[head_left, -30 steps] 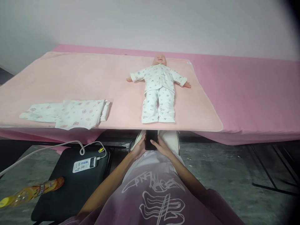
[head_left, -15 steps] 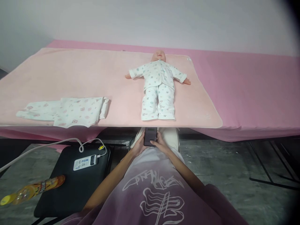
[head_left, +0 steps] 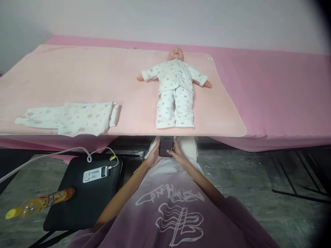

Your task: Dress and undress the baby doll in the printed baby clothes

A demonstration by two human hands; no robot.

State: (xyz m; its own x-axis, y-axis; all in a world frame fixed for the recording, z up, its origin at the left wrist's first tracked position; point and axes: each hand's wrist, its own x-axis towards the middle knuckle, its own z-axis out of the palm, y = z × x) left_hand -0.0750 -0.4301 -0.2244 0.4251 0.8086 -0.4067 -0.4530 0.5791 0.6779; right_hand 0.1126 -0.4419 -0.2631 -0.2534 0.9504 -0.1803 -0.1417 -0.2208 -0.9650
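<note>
Head view: at the left, a bottle with a yellow cap sits on a black seat; I can't tell if it stands or lies, and its label is too blurry to read. Folded clothes lie on the counter. On the seat, a white gadget has blue writing too small to read, and a cord in its right end. The left hand has its grip wrapped around the left side of a dark phone. The phone is over the lap, near the counter's front edge, its long way pointing straight ahead; its screen words are too tiny. A doll lies past it, feet this way. The right hand has its grip clamped on the phone's right side, thumb by the bottom corner.
</note>
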